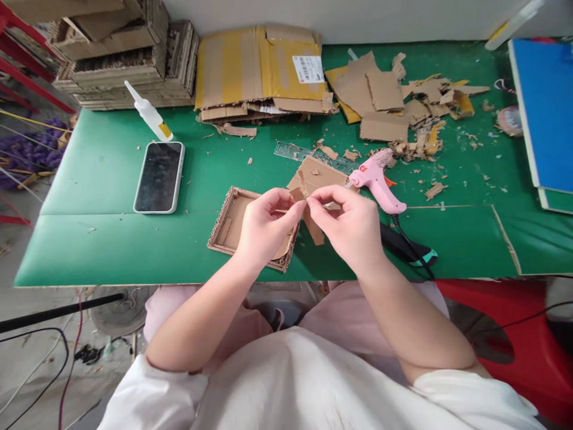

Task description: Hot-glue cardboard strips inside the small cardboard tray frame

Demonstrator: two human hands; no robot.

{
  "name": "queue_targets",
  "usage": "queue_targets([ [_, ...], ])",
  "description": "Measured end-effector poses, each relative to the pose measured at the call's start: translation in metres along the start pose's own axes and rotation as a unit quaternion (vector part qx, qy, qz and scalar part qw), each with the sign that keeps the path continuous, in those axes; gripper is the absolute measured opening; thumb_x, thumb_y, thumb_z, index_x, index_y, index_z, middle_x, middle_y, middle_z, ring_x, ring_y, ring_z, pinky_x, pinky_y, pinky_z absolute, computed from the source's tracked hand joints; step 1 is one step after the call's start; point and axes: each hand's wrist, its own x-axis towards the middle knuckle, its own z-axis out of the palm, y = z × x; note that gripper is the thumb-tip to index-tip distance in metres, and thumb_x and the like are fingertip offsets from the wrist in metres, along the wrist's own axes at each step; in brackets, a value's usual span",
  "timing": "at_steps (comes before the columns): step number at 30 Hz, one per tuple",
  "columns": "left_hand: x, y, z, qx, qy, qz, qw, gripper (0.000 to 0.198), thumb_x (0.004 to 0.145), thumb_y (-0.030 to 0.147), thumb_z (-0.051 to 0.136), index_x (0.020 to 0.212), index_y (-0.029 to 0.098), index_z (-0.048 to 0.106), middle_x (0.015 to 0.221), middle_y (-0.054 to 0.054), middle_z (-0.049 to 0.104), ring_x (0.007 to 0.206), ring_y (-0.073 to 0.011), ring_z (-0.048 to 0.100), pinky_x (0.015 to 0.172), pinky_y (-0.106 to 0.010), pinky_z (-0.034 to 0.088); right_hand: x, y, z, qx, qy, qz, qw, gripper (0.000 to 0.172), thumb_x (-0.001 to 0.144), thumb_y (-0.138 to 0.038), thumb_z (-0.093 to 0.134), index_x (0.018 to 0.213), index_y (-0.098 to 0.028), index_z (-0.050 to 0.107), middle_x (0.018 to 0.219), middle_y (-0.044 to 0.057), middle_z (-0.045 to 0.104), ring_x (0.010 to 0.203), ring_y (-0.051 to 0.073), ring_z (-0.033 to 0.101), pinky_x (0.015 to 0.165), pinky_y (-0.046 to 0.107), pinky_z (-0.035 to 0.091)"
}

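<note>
My left hand [267, 226] and my right hand [347, 222] meet fingertip to fingertip, both pinching a torn strip of cardboard [314, 230]. Part of the strip hangs down between them; the rest is hidden behind my fingers. Under my left hand lies a shallow cardboard tray [233, 218] with layered corrugated walls. Just beyond my fingertips is a flat cardboard piece [319, 173] with a small scrap on it. A pink glue gun [378, 182] rests to the right of my right hand. Below it lies a black-handled tool with a teal end [414, 248].
A phone [160, 177] and a white glue bottle [150, 113] lie at left. Behind are stacked cardboard frames [125, 71], a flattened carton [250, 71] and cardboard scraps [380, 89]. A clear ruler [290, 151] lies mid-table; a blue board [544, 107] is at right. The glue gun's cord crosses the front edge.
</note>
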Motion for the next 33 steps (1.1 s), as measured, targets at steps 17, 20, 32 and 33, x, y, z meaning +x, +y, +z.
queue_targets([
  [17,0.0,-0.002,0.001,-0.018,0.02,0.019,0.999,0.028,0.073,0.032,0.065,0.06,0.017,0.046,0.055,0.006,0.045,0.053,-0.005,0.045,0.05,-0.017,0.035,-0.002,0.012,0.008,0.089,0.004,0.037,0.995,0.01,0.079,-0.029,0.063,0.075,-0.02,0.067,0.07,-0.003,0.068,0.064,0.009,0.062,0.054,0.019,0.049],
  [20,0.001,-0.001,-0.001,0.005,0.015,0.022,1.0,0.025,0.073,0.031,0.065,0.061,0.017,0.047,0.055,0.006,0.045,0.05,-0.0045,0.041,0.047,-0.016,0.032,0.0,0.005,0.003,0.043,-0.001,0.015,0.999,0.007,0.077,-0.023,0.062,0.073,-0.019,0.066,0.067,-0.003,0.067,0.06,0.009,0.061,0.051,0.019,0.048],
  [32,-0.002,0.0,0.004,0.073,0.022,0.048,0.996,0.024,0.074,0.027,0.059,0.059,0.018,0.043,0.051,0.007,0.038,0.048,-0.0043,0.034,0.043,-0.016,0.027,-0.007,0.007,0.013,0.035,0.052,-0.012,0.998,0.007,0.076,-0.018,0.058,0.069,-0.018,0.06,0.064,-0.004,0.063,0.057,0.008,0.058,0.05,0.018,0.047],
  [33,-0.002,-0.001,0.005,0.065,0.023,0.044,0.997,0.025,0.074,0.028,0.059,0.059,0.018,0.042,0.052,0.007,0.037,0.049,-0.0045,0.033,0.044,-0.017,0.027,-0.007,0.009,0.014,0.054,0.055,-0.001,0.997,0.007,0.076,-0.02,0.059,0.07,-0.019,0.061,0.063,-0.004,0.063,0.056,0.007,0.058,0.049,0.018,0.047],
])
